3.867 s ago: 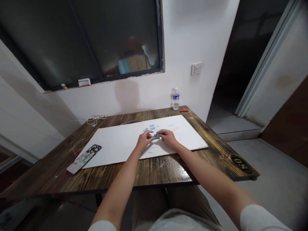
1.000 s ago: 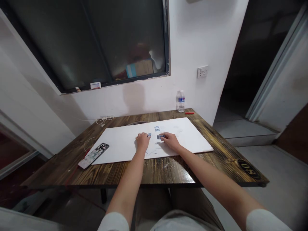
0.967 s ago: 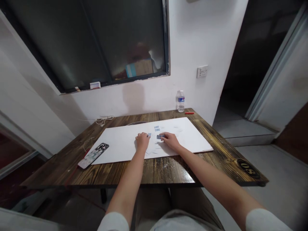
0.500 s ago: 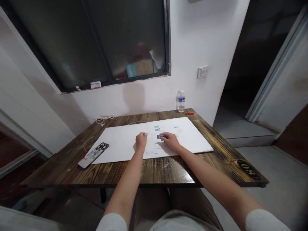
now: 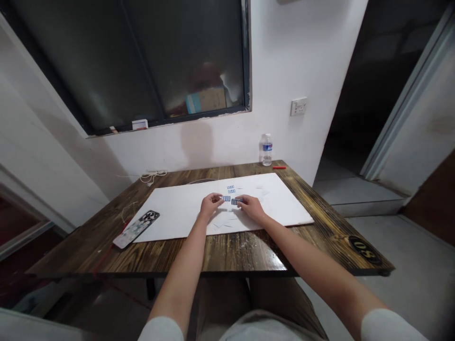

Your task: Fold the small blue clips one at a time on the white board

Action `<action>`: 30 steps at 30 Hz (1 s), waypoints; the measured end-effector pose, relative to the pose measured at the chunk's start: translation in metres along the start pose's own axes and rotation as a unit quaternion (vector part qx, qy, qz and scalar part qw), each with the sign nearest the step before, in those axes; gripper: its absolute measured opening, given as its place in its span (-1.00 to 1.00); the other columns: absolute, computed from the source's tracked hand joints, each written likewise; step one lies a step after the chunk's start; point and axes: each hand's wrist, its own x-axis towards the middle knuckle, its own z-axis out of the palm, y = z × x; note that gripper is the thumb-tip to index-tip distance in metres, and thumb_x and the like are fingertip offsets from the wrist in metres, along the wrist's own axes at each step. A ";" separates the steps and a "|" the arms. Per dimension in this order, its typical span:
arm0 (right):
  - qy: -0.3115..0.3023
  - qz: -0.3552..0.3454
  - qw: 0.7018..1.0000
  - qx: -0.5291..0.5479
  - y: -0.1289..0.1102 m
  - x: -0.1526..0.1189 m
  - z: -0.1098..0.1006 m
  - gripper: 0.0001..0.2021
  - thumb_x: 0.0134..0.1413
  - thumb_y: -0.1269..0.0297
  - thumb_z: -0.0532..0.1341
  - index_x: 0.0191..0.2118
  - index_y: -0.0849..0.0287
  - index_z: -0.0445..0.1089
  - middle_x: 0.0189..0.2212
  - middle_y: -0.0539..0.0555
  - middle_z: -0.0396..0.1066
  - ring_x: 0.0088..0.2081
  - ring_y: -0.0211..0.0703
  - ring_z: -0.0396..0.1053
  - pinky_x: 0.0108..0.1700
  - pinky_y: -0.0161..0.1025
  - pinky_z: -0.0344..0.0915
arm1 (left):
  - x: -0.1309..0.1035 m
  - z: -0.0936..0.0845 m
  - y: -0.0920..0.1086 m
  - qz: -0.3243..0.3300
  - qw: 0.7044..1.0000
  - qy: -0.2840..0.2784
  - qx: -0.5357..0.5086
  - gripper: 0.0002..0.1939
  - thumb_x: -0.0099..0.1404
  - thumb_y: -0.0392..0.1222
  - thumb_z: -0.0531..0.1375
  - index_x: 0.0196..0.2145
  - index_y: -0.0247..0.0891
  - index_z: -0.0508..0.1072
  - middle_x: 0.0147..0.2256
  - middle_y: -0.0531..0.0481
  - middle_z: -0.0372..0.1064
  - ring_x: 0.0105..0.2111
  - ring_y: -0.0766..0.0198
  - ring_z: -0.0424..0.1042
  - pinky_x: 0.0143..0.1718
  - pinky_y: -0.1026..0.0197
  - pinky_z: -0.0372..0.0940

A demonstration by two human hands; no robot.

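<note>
My left hand [image 5: 211, 205] pinches a small blue-and-white patterned piece [image 5: 226, 199] between thumb and fingers, over the middle of a white board [image 5: 177, 208]. Close on its right, my right hand [image 5: 250, 206] grips a similar dark blue piece [image 5: 235, 202], its right end covered by my fingers. Just beyond both hands, two short rows of small blue-marked pieces [image 5: 231, 189] lie on the board. Several thin pale scraps [image 5: 222, 223] are scattered below and between the hands. What the held pieces are exactly is too small to make out.
A phone [image 5: 137, 229] lies across the board's left edge. White cable [image 5: 152, 176] is coiled at the back left of the wooden table [image 5: 245, 253]. A water bottle [image 5: 267, 150] and a red pen [image 5: 279, 167] are at the back right, by the wall.
My left hand has turned and its fingers have extended rightward, bringing a blue-and-white piece into view beside the right hand's piece. The right hand has stayed nearly still.
</note>
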 end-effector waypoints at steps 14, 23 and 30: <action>-0.068 -0.046 0.995 0.048 0.000 -0.002 0.008 -0.71 0.08 0.14 0.20 -0.12 0.09 0.54 -0.39 0.01 0.53 -0.48 -0.23 0.38 -0.32 -0.27 0.33 | -0.012 0.011 0.013 -0.012 0.987 -0.158 0.039 -0.61 -0.08 -0.04 0.42 -0.33 -0.35 0.57 -0.50 -0.02 0.42 -0.50 0.31 0.35 -0.45 0.27 0.22; -0.048 -0.087 0.995 -0.004 0.001 -0.001 0.006 -0.63 0.17 0.16 0.16 0.07 0.08 0.42 -0.24 0.08 0.51 -0.33 -0.18 0.42 -0.20 -0.19 0.37 | -0.012 0.011 0.015 -0.027 0.992 -0.118 0.036 -0.63 -0.06 0.05 0.39 -0.45 -0.33 0.50 -0.51 0.01 0.42 -0.50 0.33 0.33 -0.45 0.29 0.19; -0.015 -0.238 0.963 -0.125 -0.001 -0.004 0.003 -0.55 0.11 0.38 0.22 0.14 0.00 0.35 -0.12 0.13 0.43 -0.12 -0.09 0.39 -0.06 -0.13 0.34 | -0.009 0.013 0.016 -0.015 0.992 -0.127 -0.004 -0.62 -0.05 0.06 0.38 -0.44 -0.33 0.50 -0.49 -0.04 0.45 -0.46 0.28 0.37 -0.37 0.25 0.23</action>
